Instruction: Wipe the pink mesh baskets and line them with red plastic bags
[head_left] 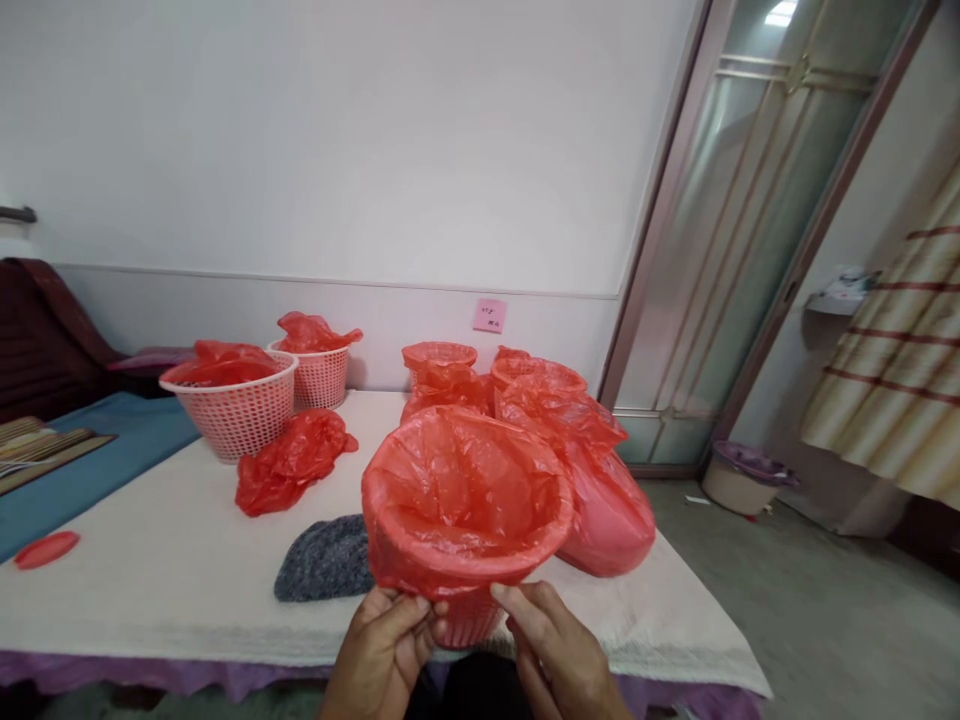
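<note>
Red plastic wastebasket (469,622) at bench's (150,615) front edge, right of centre. Red bag (435,480) laps its rim, apparently nearly fitted; hem loose. Left hand (386,650) pinches hem; right hand (559,650) half-curled, thumb touching, grip unclear. Toward rear-left edge, two white baskets (229,420), bags bunched, unfitted. Wastebasket's upper wall hidden; pink note (490,315) illegible.

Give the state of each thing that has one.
Front basket: upright, lined
Plastic liner: open, folded over basket
Left hand: pinching liner's edge
Right hand: touching liner's edge
White baskets: upright, holding red bags
Loose bag: crumpled
Rear baskets: lined, open
Right red bag: bulging
Floor bin: upright, lined
Curtain: hanging
</note>
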